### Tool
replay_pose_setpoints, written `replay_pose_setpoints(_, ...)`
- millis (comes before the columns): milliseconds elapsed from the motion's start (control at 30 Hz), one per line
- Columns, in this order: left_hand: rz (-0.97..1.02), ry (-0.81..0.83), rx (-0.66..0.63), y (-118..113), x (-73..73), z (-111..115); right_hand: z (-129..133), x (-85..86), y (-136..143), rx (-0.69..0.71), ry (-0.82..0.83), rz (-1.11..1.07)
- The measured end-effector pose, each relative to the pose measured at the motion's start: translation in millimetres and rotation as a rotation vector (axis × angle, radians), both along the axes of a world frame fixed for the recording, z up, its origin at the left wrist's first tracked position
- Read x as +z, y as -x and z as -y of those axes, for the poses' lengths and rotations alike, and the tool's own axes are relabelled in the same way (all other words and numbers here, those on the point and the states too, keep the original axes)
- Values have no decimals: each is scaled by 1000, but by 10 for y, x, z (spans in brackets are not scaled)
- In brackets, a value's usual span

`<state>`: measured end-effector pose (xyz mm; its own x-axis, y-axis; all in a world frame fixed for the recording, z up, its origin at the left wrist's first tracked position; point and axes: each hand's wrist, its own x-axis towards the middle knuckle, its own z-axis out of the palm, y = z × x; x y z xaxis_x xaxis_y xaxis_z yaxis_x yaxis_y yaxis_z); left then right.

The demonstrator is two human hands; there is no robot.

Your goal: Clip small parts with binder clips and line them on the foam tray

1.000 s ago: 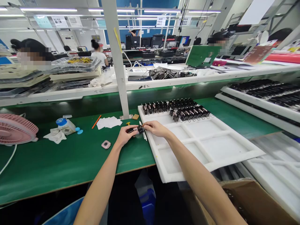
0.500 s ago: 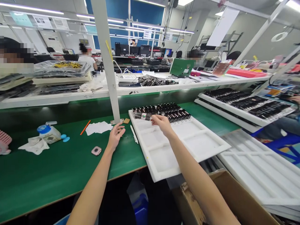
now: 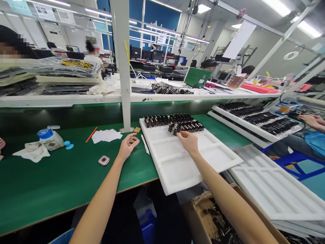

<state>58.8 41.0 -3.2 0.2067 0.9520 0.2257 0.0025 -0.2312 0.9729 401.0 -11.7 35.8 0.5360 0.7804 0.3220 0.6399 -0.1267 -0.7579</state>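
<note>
My right hand is over the white foam tray, with fingertips pinched on a small piece clamped in black binder clips. The piece is held at the front of the rows of binder clips along the tray's far side. My left hand hovers over the green table left of the tray, fingers loosely curled and apart, with nothing visible in them. A pinkish smartwatch case lies on the table to its left. A white pen lies along the tray's left edge.
White paper sheets, an orange stick and a blue-capped bottle lie to the left. A metal post rises behind my left hand. A cardboard box with binder clips stands below right. Filled trays are stacked at right, near another person's hands.
My right hand has moved right and toward me along the clip rows, with the clipped piece in its fingers. My left hand has barely moved. The view has shifted slightly.
</note>
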Motion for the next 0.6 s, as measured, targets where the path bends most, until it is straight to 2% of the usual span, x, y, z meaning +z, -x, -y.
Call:
replay_pose_setpoints(300, 5, -16, -14, -1, -13, -16, -238, -72, 64, -3, 14, 85)
replay_pose_setpoints(433, -5, -5, -13, -1, 3, -5, -291, -129, 109, -1, 90, 275)
replay_pose_setpoints(600, -6, -4, -8, -6, 21, 1, -223, -239, 84, -3, 131, 458)
